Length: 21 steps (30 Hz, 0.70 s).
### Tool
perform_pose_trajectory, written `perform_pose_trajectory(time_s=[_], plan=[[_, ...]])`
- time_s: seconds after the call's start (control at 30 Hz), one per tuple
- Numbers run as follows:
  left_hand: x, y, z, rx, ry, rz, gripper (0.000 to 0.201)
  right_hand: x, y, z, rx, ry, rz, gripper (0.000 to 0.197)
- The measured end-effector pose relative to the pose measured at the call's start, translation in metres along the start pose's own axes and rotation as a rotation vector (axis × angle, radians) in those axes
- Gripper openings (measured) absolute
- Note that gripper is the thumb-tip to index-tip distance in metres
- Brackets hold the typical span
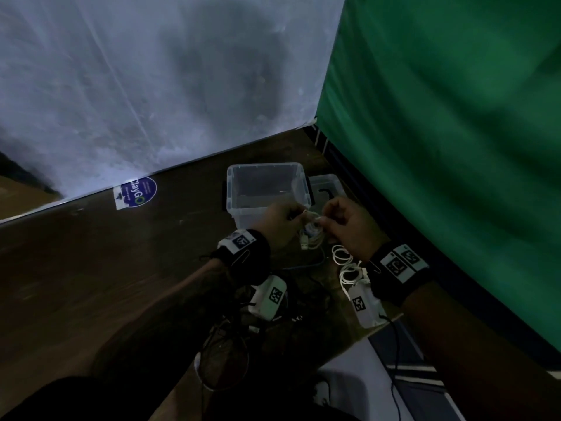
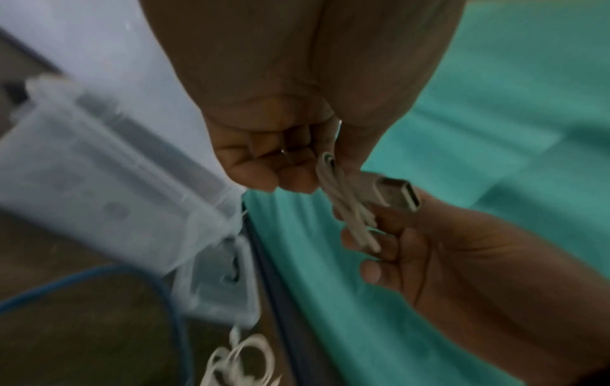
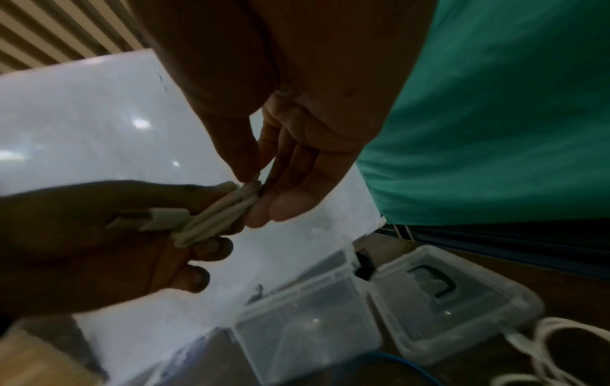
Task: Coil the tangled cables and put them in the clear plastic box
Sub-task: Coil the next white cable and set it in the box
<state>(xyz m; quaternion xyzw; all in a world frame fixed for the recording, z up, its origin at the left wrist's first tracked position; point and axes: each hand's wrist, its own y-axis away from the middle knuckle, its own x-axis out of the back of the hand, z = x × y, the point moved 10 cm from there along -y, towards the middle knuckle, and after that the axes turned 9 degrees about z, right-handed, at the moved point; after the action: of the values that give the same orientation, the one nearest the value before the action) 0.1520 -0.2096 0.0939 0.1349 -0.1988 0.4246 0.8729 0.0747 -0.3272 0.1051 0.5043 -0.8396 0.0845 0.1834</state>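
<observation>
Cable bundle first: a small white cable (image 3: 217,215), folded into several parallel strands, is held in the air between both hands, its long axis running from one hand to the other. The left hand (image 3: 99,243) curls its fingers around the plug end (the plug juts out past the grip), while the right hand (image 3: 297,162) pinches the looped end between thumb and fingertips. The clear box (image 1: 267,189) stands open on the surface just beyond the hands — likely a short forward drop, either hand near enough.
</observation>
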Motion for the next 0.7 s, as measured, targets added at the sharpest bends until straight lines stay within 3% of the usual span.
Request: perform_pose_trajectory(time_s=[0.1,0.17,0.27,0.43,0.6,0.7], plan=[[-0.035,-0.006,-0.023,0.097,-0.062,-0.081,0.026,0.012,-0.001,0.036,-0.034,0.176,0.018,0.009],[-0.055,-0.008,-0.039,0.088,-0.161,-0.134,0.032,0.023,-0.002,0.069,-0.093,0.258,0.063,0.009],[-0.103,0.000,-0.062,-0.054,-0.457,-0.384,0.028,0.032,0.001,0.126,-0.232,0.260,0.117,0.011],[-0.164,0.031,-0.142,-0.008,-0.844,-0.691,0.056,0.024,0.004,0.184,-0.337,0.182,0.120,0.031],[-0.138,0.052,-0.192,0.089,-1.037,-0.740,0.073,0.023,0.003,0.197,-0.379,0.188,0.179,0.028],[-0.112,0.055,-0.211,0.145,-1.034,-0.639,0.077,0.017,0.001,0.200,-0.387,0.214,0.169,0.028]])
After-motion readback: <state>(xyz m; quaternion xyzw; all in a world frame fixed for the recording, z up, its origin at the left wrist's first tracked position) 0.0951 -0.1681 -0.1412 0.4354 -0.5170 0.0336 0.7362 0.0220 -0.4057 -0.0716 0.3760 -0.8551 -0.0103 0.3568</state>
